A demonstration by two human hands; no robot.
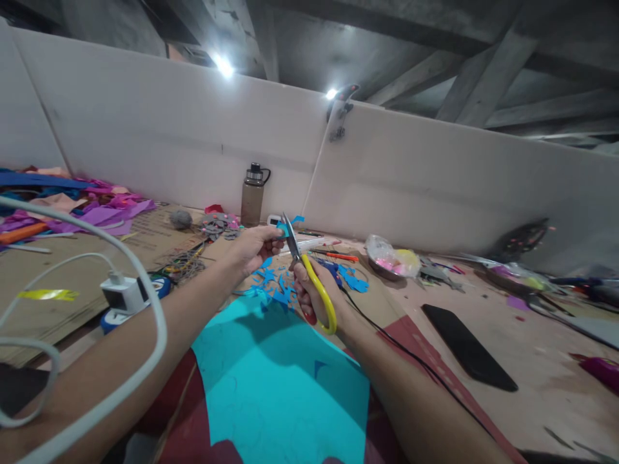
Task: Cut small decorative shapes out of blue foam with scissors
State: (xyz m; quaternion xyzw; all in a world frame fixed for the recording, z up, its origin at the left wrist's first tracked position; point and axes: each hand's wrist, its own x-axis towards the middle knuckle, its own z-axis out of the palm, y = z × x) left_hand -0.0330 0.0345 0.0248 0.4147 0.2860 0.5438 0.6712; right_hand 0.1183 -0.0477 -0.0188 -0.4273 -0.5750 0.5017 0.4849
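My right hand (314, 293) is closed round the yellow-handled scissors (323, 299), whose blades point up and away from me. A small piece of blue foam or paper (282, 229) is pinched in my left hand (261, 248), right beside the blades. Whether the blades are cutting into the piece I cannot tell. Below both hands a large turquoise sheet (285, 380) lies toward me, with faint outlines drawn on it. Several blue scraps (273, 283) are scattered on the cardboard just beyond the sheet.
A bottle (252, 196) stands against the white partition (184, 129). On the right lies a black phone (469, 347). At left are a white charger (124, 295), a white cable (145, 299) crossing near my arm, and a coloured scrap pile (97, 209). A bowl (384, 269) holds plastic-wrapped bits.
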